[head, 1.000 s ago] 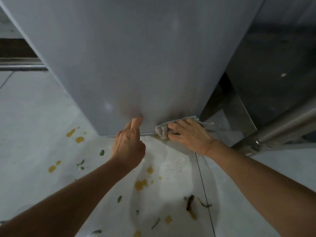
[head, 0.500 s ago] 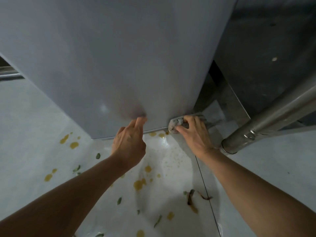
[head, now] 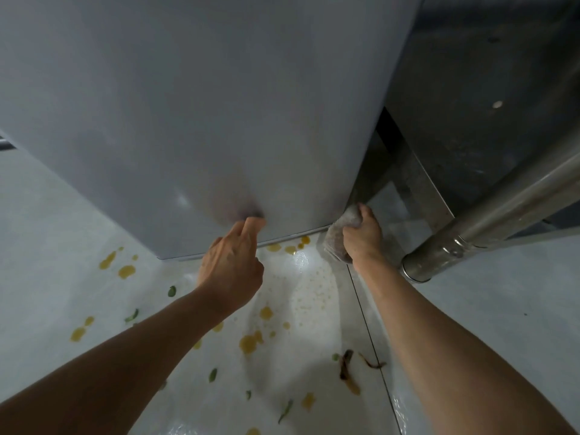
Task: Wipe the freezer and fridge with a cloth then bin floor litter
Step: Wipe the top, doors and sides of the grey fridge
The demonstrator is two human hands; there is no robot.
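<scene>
Your right grip is closed around a bunched grey cloth, fingers curled over its top, pressing it against the lower right corner of the pale grey appliance door, right where the door's bottom edge meets its side. The cloth sits between your palm and that corner, with its lower end hanging just above the floor. Your left grip has nothing in it: the hand is loosely curled, with two extended fingertips touching the door face just above its bottom edge, beside a dark smudge of shadow on the panel. The two hands are near each other along the same bottom edge, the left towards the middle, the right at the corner.

To the right of the door stands a dark metal unit, and a thick steel pipe runs diagonally in front of it, its lower end close to your right wrist.

The white floor beneath your arms is littered. Yellow-orange splotches lie scattered from just under the door edge down between your forearms, with more off to the left. Small green leaf scraps are dotted among them, and a brown, withered piece lies near your right forearm, beside a dark floor seam. None of the litter is touching either hand, and the floor has a wet-looking sheen under the door
</scene>
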